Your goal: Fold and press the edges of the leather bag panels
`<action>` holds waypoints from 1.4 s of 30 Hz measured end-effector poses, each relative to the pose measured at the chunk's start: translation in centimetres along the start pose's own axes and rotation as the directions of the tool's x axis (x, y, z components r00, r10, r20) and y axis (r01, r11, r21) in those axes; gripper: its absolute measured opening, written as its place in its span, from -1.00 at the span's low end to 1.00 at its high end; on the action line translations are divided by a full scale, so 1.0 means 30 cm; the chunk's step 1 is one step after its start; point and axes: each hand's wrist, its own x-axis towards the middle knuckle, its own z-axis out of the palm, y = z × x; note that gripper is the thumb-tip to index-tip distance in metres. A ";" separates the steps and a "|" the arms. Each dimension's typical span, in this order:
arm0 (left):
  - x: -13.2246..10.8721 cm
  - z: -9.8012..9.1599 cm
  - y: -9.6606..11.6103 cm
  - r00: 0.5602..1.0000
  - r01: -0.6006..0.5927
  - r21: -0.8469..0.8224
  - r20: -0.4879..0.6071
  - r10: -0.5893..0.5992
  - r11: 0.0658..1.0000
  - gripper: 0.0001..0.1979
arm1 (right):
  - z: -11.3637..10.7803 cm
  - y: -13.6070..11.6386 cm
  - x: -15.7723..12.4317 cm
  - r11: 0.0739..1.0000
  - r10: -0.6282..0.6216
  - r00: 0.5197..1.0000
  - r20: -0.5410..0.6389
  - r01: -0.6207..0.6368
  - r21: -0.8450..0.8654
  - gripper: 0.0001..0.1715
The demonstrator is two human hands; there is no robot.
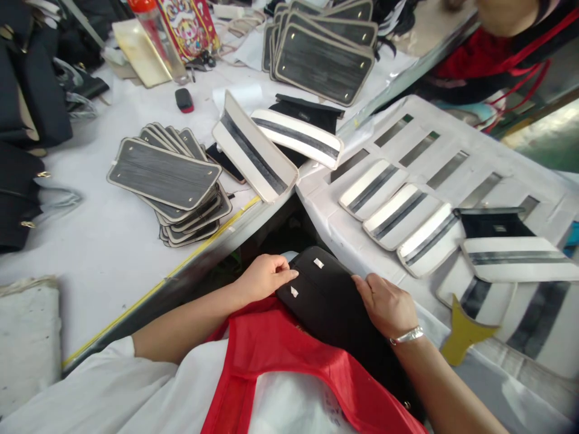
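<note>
A black leather-like bag piece (335, 295) with rounded corners lies on my lap, partly over my red apron (280, 349). Two small white bits (319, 263) sit on its top. My left hand (269, 277) is closed at its left edge, with thumb and fingers pinched together. On the opposite edge, my right hand (386, 304) grips the piece with curled fingers, a silver bracelet at the wrist. The piece's lower end is hidden behind the apron and my right forearm.
Stacks of dark panels with pale edges (165, 175) lie on the left table. White panels with dark stripes (393, 217) rest on the slotted white surface at right, near a yellow tool (468, 331). A bottle (158, 36) stands at the back. Another person's arm (509, 15) shows top right.
</note>
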 end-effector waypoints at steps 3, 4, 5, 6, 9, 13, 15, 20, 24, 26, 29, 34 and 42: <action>0.005 0.003 -0.008 1.000 -0.025 -0.001 -0.017 0.025 1.000 -0.67 | -0.003 -0.002 0.006 1.000 0.007 1.000 0.014 -0.007 0.000 -0.39; 0.006 0.003 -0.009 0.999 -0.037 0.004 -0.027 0.037 0.999 -0.67 | -0.004 -0.002 0.007 1.000 0.010 1.000 0.016 -0.010 0.000 -0.39; 0.008 0.004 -0.009 0.998 -0.046 0.009 -0.032 0.046 0.999 -0.67 | -0.005 -0.002 0.007 1.000 0.010 1.000 0.013 -0.010 0.000 -0.39; 0.009 0.003 -0.009 0.998 -0.051 0.010 -0.032 0.051 0.999 -0.66 | -0.005 -0.002 0.007 1.000 0.008 1.000 0.009 -0.008 0.001 -0.38; 0.013 0.000 -0.008 0.999 -0.042 -0.009 -0.007 0.042 0.999 -0.67 | -0.006 -0.001 0.008 1.000 0.003 1.000 0.002 -0.003 -0.002 -0.38; 0.016 -0.007 -0.002 1.000 -0.016 -0.044 0.018 0.016 0.999 -0.68 | -0.004 -0.001 0.012 1.000 0.014 0.999 0.031 -0.013 -0.014 -0.38; 0.018 -0.007 0.002 1.000 0.001 -0.043 0.019 0.000 0.999 -0.68 | -0.003 -0.002 0.015 1.000 0.019 0.999 0.049 -0.018 -0.021 -0.38; 0.022 -0.005 0.005 1.000 -0.008 -0.018 0.007 0.008 1.000 -0.70 | -0.004 -0.005 0.016 0.999 0.032 0.996 0.082 -0.029 -0.042 -0.39; 0.021 -0.006 -0.002 0.999 -0.033 -0.009 0.006 0.033 0.999 -0.72 | -0.006 -0.012 0.015 0.996 0.064 0.992 0.105 -0.058 -0.062 -0.41; 0.021 -0.006 -0.007 0.999 -0.043 -0.009 0.003 0.043 0.999 -0.73 | -0.009 -0.019 0.016 0.995 0.080 0.989 0.122 -0.071 -0.076 -0.42; 0.022 -0.005 -0.012 0.998 -0.060 0.003 0.000 0.060 0.998 -0.73 | -0.020 -0.037 0.019 0.990 0.109 0.982 0.156 -0.092 -0.111 -0.45; 0.025 -0.006 -0.013 0.994 -0.106 0.086 -0.010 0.107 0.991 -0.73 | -0.042 -0.075 0.026 0.970 0.191 0.956 0.223 -0.149 -0.190 -0.49; 0.009 -0.008 0.003 0.991 -0.130 0.114 -0.012 0.132 0.985 -0.74 | -0.058 -0.086 0.021 0.968 0.192 0.960 0.206 -0.151 -0.201 -0.57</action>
